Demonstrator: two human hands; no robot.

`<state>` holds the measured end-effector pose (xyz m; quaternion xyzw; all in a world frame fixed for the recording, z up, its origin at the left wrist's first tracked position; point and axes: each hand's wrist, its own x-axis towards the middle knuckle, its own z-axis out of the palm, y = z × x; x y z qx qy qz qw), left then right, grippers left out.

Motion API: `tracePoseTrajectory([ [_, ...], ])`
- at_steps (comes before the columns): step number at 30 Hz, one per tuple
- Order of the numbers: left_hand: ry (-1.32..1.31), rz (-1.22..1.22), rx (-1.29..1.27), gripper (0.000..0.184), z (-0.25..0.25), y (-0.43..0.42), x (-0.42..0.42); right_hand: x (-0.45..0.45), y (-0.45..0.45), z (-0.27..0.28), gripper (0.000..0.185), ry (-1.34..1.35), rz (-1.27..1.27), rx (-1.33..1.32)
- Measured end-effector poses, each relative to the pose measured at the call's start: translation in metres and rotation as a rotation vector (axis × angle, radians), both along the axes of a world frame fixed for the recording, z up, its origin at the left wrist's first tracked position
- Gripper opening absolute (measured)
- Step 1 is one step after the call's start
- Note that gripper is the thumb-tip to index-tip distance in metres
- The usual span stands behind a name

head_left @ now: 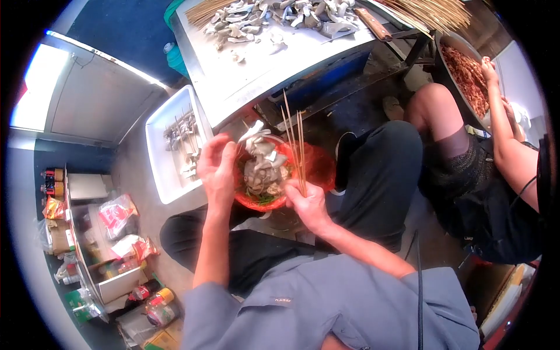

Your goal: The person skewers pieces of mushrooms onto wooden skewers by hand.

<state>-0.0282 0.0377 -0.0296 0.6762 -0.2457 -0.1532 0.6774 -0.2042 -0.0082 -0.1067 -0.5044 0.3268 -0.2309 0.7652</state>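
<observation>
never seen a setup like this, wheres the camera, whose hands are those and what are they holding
There is no machine here. The one picture comes from a camera worn on a person's head, looking forward and down, so the two bare hands in the middle are the wearer's.

The right hand holds several thin wooden skewers. The left hand is blurred, beside pale grey, sliced-looking pieces above a round red bowl; I cannot tell whether it grips them.

Beyond, a white-topped table bears more grey pieces and a wooden-handled knife. To the left, a white rectangular tub holds skewered pieces. At far right, another person's hand is by a large round basin of reddish-brown food.
</observation>
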Motion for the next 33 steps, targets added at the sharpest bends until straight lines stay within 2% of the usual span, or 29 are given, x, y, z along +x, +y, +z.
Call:
tracePoseTrajectory([
  [1,-0.116,0.009,0.113,0.019,-0.002,0.007,0.001,0.001,0.000,-0.004,0.017,0.002,-0.083,-0.133],
  [2,-0.117,0.009,0.113,0.019,-0.001,0.011,-0.001,0.001,0.000,-0.003,0.017,0.002,-0.083,-0.132],
  [4,-0.008,-0.215,0.262,0.032,0.004,0.017,-0.004,0.001,0.001,0.000,0.016,0.015,-0.109,-0.284],
  [5,0.009,-0.231,0.292,0.040,0.005,0.014,-0.011,0.001,0.002,0.000,0.016,0.014,-0.104,-0.282],
  [8,0.270,-0.240,0.278,0.036,0.000,0.014,-0.010,0.001,0.005,0.002,0.015,0.047,-0.046,-0.406],
  [9,0.268,-0.239,0.277,0.036,-0.003,0.014,-0.010,0.001,0.006,0.003,0.016,0.027,-0.010,-0.448],
  [10,0.356,-0.207,0.208,0.033,-0.008,0.012,-0.011,0.000,0.006,0.004,0.018,0.009,0.026,-0.490],
  [15,0.545,-0.170,-0.017,0.032,-0.019,0.013,-0.005,-0.001,0.002,0.008,0.033,0.023,0.127,-0.247],
  [16,0.552,-0.207,-0.071,0.033,-0.020,0.016,0.002,-0.001,0.001,0.008,0.039,0.030,0.153,-0.154],
  [18,0.477,-0.202,-0.077,0.032,-0.010,0.019,0.015,-0.002,0.001,0.004,0.043,0.035,0.168,-0.163],
  [23,0.332,-0.106,-0.096,0.031,0.001,0.033,0.047,0.001,0.003,-0.003,0.040,0.070,0.235,-0.239],
  [33,0.246,0.126,-0.084,0.025,0.017,0.056,0.071,0.001,0.005,-0.006,0.033,0.064,0.284,-0.177],
])
